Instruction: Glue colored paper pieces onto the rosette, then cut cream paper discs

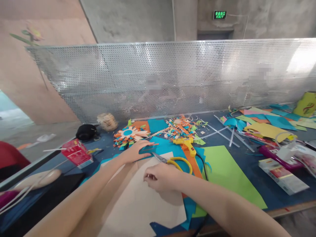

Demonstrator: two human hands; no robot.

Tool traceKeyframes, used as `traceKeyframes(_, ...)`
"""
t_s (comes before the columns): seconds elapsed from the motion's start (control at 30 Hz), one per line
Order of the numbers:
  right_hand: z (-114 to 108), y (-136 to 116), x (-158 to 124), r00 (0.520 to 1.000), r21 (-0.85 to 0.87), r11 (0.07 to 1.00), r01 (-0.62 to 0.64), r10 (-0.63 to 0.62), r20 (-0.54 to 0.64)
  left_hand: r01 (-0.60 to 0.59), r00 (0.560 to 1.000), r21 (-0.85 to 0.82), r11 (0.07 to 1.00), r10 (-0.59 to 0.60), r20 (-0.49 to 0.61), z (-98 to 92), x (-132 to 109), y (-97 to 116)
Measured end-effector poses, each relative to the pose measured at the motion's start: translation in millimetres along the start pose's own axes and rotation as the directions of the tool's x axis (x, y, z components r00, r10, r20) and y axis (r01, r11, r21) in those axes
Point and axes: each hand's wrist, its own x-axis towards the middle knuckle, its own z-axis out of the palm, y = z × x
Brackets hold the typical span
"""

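Yellow scissors (168, 161) lie mid-frame beside right hand (161, 177), curled over white paper (138, 204) at lower centre, can't tell if pinching; left hand (136, 152) spreads thumb and fingers by blue paper (166, 147)

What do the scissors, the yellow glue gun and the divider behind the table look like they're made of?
Scissors: metal blades, judging by their grey sheen; the evenly yellow handles look like plastic.
Glue gun: probably hard plastic, from its smooth, moulded-looking body.
Divider: likely metal, silvery with bright reflections and rows of small holes; any coating is unclear.
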Motion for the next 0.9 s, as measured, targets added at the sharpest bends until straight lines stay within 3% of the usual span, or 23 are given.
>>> traceKeyframes(0.23, -5.3, -0.7, -5.2, 0.987, 0.193, 0.980, -0.051, 0.021, 0.157, -0.006, 0.997, -0.034, 0.999, 0.003, -0.083, 8.0, 10.7, -3.9)
traceKeyframes(0.4, -5.4, 0.1, -5.3, 0.983, 0.247, 0.965, -0.083, 0.039, 0.177, 0.040, 0.989, -0.047, 0.998, -0.047, -0.142, 10.9, 15.5, -1.1)
traceKeyframes(0.67, -5.6, -0.1, -7.3, 0.954, 0.405, 0.905, -0.130, 0.003, 0.299, 0.013, 0.993, -0.071, 0.997, -0.021, -0.115, 18.5, 17.8, 5.5)
traceKeyframes(0.9, -7.2, -1.4, -9.1, 0.954, 0.431, 0.893, -0.130, -0.007, 0.301, 0.044, 0.988, -0.055, 0.998, -0.052, -0.146, 19.0, 36.6, 11.7)
